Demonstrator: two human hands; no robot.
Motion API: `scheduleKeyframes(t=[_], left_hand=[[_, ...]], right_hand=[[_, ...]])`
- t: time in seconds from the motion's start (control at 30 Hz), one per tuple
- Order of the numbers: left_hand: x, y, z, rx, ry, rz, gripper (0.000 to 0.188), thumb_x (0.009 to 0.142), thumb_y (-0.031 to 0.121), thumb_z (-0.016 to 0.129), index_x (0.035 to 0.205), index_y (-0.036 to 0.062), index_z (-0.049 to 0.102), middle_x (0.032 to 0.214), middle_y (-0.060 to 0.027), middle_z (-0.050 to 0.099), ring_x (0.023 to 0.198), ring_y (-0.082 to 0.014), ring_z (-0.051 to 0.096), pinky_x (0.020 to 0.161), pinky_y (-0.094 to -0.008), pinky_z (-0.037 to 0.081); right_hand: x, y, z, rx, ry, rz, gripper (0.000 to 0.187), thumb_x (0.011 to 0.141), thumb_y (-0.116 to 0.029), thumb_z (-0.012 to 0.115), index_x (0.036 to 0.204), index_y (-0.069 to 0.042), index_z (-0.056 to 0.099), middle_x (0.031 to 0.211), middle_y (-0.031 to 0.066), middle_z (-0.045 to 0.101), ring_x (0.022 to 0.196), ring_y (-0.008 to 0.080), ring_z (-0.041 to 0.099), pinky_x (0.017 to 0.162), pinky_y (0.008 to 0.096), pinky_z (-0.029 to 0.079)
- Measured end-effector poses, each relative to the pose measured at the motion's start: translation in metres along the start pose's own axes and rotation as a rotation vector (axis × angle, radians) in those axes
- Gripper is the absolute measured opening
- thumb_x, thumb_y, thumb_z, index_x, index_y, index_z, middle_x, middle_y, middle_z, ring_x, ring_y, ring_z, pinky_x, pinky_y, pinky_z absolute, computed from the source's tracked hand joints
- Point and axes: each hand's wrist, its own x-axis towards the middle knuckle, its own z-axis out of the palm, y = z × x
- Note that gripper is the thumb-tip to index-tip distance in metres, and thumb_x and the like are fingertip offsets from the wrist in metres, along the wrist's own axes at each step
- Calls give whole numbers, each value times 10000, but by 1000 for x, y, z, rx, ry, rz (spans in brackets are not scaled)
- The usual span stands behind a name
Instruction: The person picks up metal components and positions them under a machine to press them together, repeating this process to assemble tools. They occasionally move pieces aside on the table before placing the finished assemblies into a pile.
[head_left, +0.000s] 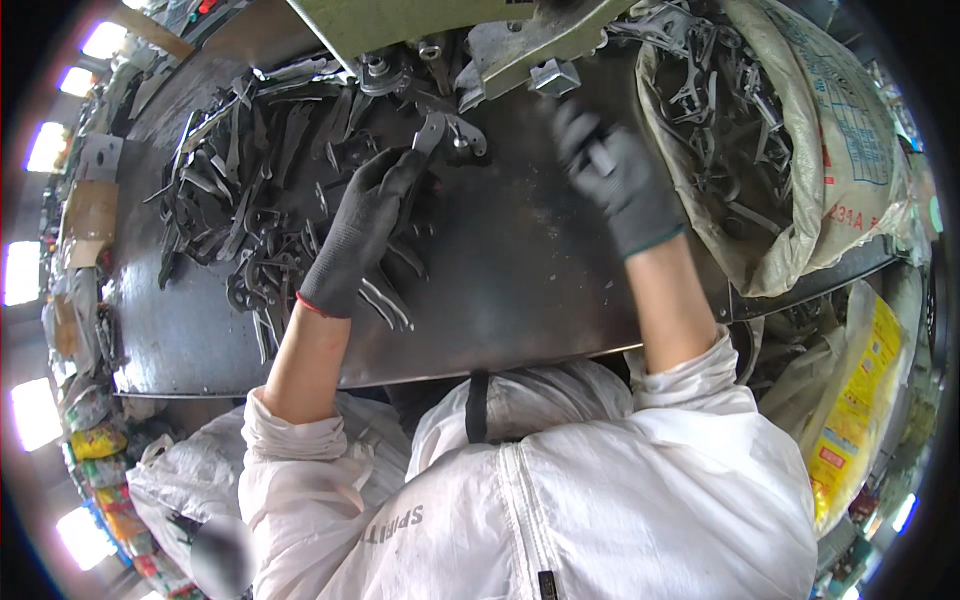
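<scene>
My left hand [362, 218], in a dark grey knit glove, is closed on a flat metal lever part [430, 133]. The part's rounded end points up toward the lower side of a green machine [415, 22]. Just past it, a curved metal piece with a small pin [468, 138] shows beneath the machine. My right hand [622, 185], also gloved, hovers over the table at the right of the machine. Motion smears its fingers, and a pale spot shows at them; I cannot tell whether it is a held thing.
Loose metal lever parts [235, 170] lie heaped on the dark metal table [520, 290] to the left. At the right stands an open woven sack [800, 225] with more metal pieces inside. Lower right is a yellow-and-clear plastic bag [855, 400]. The table's near edge runs before my lap.
</scene>
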Motion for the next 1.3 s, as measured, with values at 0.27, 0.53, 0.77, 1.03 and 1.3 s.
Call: scheduleKeyframes(t=[0.27,0.53,0.77,1.03,1.3], left_hand=[[13,-2,-1,59,-35,57,318,1056,253,563,1234,-3,624,985,-104,706,849,-177,700,731,-312,573],[14,0,7,91,-78,17,313,1064,223,545,1248,-17,629,940,-106,721,768,-163,696,664,-287,551],[35,-9,12,78,-47,-57,326,1077,204,523,1274,-40,611,950,-112,726,785,-167,704,645,-297,566],[64,42,-83,1297,350,381,361,969,169,605,1285,-6,602,1036,-197,719,884,-310,726,788,-421,583],[119,11,-217,1783,498,20,263,918,211,644,1148,116,731,1094,-170,751,1096,-362,709,907,-481,580]], right_hand=[[-11,65,28,-947,223,-249,255,1003,-76,604,1234,30,623,1012,139,732,795,141,702,587,193,557],[-11,74,33,-1227,156,-105,241,1021,-131,615,1240,-34,641,1051,76,731,817,94,685,647,205,547],[14,74,-5,-1450,136,-287,328,986,-60,625,1308,-3,615,1076,58,703,924,88,641,844,255,539],[5,76,-1,-1311,254,-110,376,1008,-86,621,1365,-7,531,1115,78,668,847,114,669,724,258,575],[3,84,13,-1222,226,-115,308,1015,-118,633,1300,-15,572,1085,78,696,748,85,656,634,207,536]])
